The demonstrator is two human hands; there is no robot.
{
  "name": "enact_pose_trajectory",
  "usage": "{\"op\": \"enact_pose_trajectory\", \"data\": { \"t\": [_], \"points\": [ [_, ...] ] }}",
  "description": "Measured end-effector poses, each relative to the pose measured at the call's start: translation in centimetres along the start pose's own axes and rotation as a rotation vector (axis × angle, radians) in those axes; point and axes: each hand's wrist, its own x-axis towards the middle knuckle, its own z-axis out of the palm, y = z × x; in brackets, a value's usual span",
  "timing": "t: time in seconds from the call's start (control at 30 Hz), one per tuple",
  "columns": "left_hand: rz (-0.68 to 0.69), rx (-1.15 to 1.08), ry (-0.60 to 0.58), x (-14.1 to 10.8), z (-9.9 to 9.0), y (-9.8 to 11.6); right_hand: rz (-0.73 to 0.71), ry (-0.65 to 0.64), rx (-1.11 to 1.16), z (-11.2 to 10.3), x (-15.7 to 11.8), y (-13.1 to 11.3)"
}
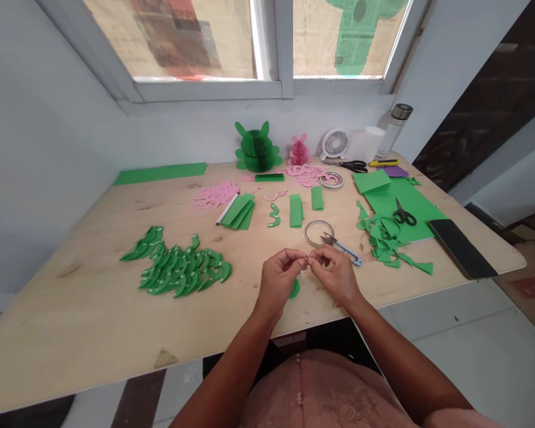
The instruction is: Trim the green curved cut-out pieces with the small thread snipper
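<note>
The left hand point(280, 276) and right hand point(335, 274) adjoin beside a green piece point(295, 289). Both pinch closed; any gripped item is indiscernible.

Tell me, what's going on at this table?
A person has the fingertips of their left hand and right hand pinched close together above the table; anything between them is too small to make out. Curved green cutouts lie piled to the left, and scissors rest on a green sheet to the right. A green figure and pink figure stand behind.
</note>
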Motion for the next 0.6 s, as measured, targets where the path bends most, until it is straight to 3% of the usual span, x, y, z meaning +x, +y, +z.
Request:
{"op": "enact_pose_trajectory", "data": {
  "t": [0.27, 0.47, 0.6],
  "points": [
    [0.046, 0.082, -0.017, -0.6, -1.0, -0.2, 0.094, 0.021, 0.052, 0.1, -0.4, 0.3],
    [0.256, 0.676, 0.05, -1.9, -3.6, -1.6, 0.211, 0.04, 0.126, 0.0, -1.2, 1.1],
    [0.349, 0.908, 0.065, -2.8, -3.9, -2.4, 0.262, 0.038, 0.19, 0.3, -1.8, 1.6]
  ]
}}
